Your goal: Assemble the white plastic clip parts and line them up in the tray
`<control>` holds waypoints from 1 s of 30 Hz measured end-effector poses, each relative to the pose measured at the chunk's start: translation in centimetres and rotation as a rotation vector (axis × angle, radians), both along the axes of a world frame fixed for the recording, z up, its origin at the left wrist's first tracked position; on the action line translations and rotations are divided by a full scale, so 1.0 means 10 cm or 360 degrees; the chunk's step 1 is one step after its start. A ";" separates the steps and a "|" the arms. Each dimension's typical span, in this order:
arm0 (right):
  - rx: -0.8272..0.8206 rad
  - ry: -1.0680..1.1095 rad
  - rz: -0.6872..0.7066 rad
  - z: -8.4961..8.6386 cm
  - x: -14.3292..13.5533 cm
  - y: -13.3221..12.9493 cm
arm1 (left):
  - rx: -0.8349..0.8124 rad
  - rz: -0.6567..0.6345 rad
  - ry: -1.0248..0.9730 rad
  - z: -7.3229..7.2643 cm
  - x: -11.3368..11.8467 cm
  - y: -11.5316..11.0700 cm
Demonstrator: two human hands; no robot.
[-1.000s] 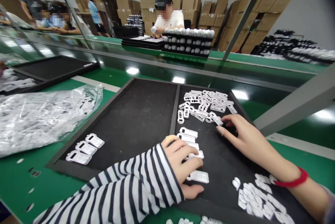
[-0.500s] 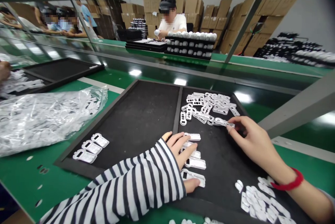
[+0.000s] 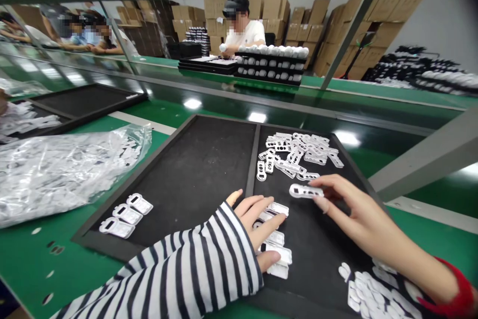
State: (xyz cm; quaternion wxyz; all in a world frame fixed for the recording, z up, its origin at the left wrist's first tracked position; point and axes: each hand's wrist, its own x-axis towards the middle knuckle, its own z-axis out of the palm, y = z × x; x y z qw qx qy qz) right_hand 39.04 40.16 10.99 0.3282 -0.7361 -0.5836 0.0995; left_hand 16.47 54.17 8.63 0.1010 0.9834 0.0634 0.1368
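My right hand (image 3: 345, 202) pinches the end of a white plastic frame (image 3: 302, 191) between thumb and fingers, just above the black tray (image 3: 256, 159). My left hand (image 3: 257, 224), in a striped sleeve, lies with spread fingers over a column of white parts (image 3: 278, 254) right of the tray's divider, partly covering them. Its fingertips touch these parts. A loose heap of white frames (image 3: 295, 152) lies in the tray's upper right. Three white parts (image 3: 127, 214) form a row at the lower left corner. Small white pieces (image 3: 373, 296) are piled at the lower right.
A clear bag of white parts (image 3: 67, 174) lies on the green table at the left. Another black tray (image 3: 89, 102) stands behind it. A metal post (image 3: 421, 155) slants at the right. Several people sit beyond the line.
My right hand has moved left and slightly down with the white frame, away from the heap. Under my left hand, the column's parts have shifted closer together.
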 end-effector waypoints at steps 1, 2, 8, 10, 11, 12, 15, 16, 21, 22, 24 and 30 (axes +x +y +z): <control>-0.0077 0.0070 0.0063 0.00 -0.04 0.00 | 0.0000 -0.0001 0.0006 -0.02 0.00 0.00; -0.0134 0.0130 0.0108 0.00 -0.08 0.00 | -0.0007 0.0002 0.0012 -0.03 0.00 0.00; -0.0088 0.0342 0.0091 -0.13 -0.20 0.13 | -0.0074 0.0020 0.0050 -0.02 -0.02 0.02; -0.0062 0.0349 0.0149 -0.16 -0.24 0.20 | -0.0104 -0.0042 0.0077 -0.03 -0.03 0.03; -0.0052 0.0347 0.0180 -0.17 -0.27 0.23 | -0.0117 -0.0065 0.0086 -0.03 -0.04 0.03; -0.0042 0.0353 0.0205 -0.18 -0.29 0.27 | -0.0129 -0.0073 0.0089 -0.04 -0.05 0.03; -0.0008 0.0461 0.0219 -0.19 -0.38 0.34 | -0.0172 -0.0015 0.0045 -0.03 -0.04 0.02; -0.0006 0.0520 0.0217 -0.19 -0.40 0.36 | -0.0193 0.0017 0.0007 -0.02 -0.02 0.01; -0.0032 0.0869 0.0226 -0.22 -0.48 0.42 | -0.0246 0.0138 -0.0325 0.12 0.04 0.03; -0.0023 0.0917 0.0234 -0.23 -0.49 0.43 | -0.0224 0.0136 -0.0364 0.14 0.04 0.04; -0.0014 0.0958 0.0252 -0.24 -0.53 0.46 | -0.0155 0.0092 -0.0386 0.14 0.05 0.07; 0.0042 0.0613 0.0285 -0.19 -0.48 0.48 | 0.0009 -0.0048 -0.0400 0.06 0.03 0.11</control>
